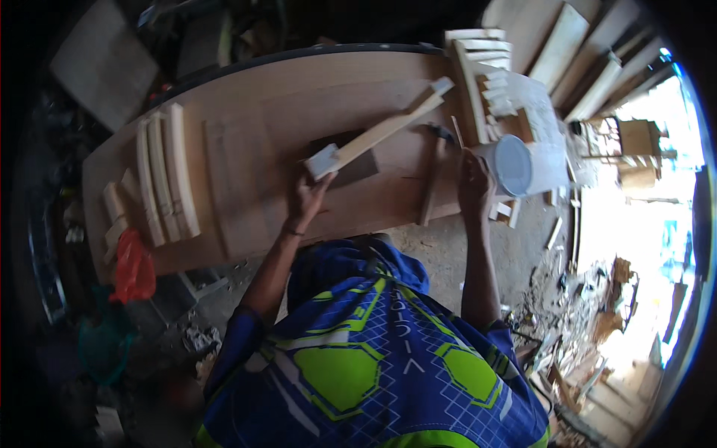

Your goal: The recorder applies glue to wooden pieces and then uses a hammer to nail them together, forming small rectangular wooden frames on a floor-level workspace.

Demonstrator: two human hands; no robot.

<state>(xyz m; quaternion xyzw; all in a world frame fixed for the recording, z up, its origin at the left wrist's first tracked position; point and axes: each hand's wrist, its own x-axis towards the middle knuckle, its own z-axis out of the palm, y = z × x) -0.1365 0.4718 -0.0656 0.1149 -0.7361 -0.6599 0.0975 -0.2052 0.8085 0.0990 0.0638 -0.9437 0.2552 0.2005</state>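
My left hand is closed around the near end of a long pale wooden bar, which slants away to the right over the table. A whitish, blocky face shows at that near end. Between the fingers of my right hand is a thin stick, pointing up and away. Right beside that hand stands a round white tub with greyish content or a lid; I cannot tell which. A hammer lies just left of my right hand, its dark head at the far end.
The brown wooden table spans the width before me. Curved wooden strips lie at its left, near a red plastic bag. More cut wood pieces are stacked at the far right. Scraps litter the floor to the right.
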